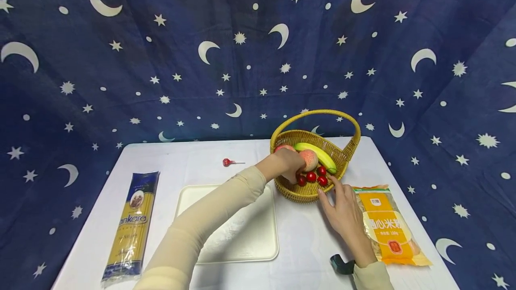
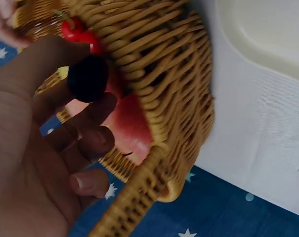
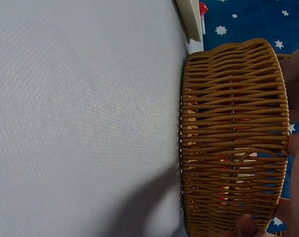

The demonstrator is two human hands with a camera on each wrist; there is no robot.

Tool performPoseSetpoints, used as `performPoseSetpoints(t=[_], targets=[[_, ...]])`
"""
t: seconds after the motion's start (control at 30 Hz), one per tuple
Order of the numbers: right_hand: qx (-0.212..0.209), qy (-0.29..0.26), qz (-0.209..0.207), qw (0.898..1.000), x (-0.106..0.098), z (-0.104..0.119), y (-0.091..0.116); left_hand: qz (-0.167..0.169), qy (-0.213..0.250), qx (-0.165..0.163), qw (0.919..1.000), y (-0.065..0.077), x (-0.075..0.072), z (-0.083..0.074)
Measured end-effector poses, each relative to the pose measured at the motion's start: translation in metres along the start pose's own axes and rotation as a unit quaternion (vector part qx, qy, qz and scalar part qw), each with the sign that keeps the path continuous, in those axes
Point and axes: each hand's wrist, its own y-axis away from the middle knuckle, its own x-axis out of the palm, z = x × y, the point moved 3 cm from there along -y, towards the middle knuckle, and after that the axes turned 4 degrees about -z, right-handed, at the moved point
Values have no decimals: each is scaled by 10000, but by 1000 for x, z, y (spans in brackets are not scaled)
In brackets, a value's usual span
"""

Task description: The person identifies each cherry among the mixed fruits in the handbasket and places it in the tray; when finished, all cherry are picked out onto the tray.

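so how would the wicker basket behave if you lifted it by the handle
The wicker basket would probably hold its shape, since its woven wall shows no sag. It might swing, hanging from one arched handle. The cherries inside could roll, being round and glossy.

Your left hand (image 1: 290,164) hides part of the pink fruit (image 1: 284,148) at ten o'clock in the wicker basket (image 1: 298,197). The round thing (image 2: 88,79) you pinch looks too dark to name. Your right hand (image 3: 298,177) gets cut off at four o'clock in its wrist view. The little words on your Ankara pasta bag (image 1: 130,236), at eight o'clock, are too tiny to read.
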Motion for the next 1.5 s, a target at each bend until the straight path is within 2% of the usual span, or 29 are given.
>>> performPoseSetpoints(t=[0.17, 0.33, 0.47, 0.6, 0.7, 0.97, 1.27, 1.37, 1.5], targets=[[9, -12, -7, 10000, 1, -1, 0, -341, 226, 95, 9991, 9, -12, 1], [56, -14, 78, 10000, 1, -1, 0, -753, 602, 230, 9951, 25, -27, 1], [36, -4, 76, 10000, 2, -1, 0, -1285, 856, 403, 9872, 42, -36, 2], [48, 19, 79, 10000, 2, 0, 0, -1901, 1009, 538, 9751, 61, -36, 4], [68, 49, 118, 9999, 2, 0, 1, -2199, 1102, 506, 9679, 75, -30, 6], [88, -19, 130, 9999, 1, 1, 1, -2707, 1463, 124, 9514, 116, -15, 17], [123, 23, 123, 9998, 2, 5, 4, -3490, 1266, -390, 9277, 172, 14, 33], [92, 42, 112, 9999, 3, 5, 5, -3600, 1259, -636, 9222, 192, 26, 40], [133, 76, 177, 9997, 4, 6, 5, -3576, 1245, -1033, 9198, 217, 42, 50]])
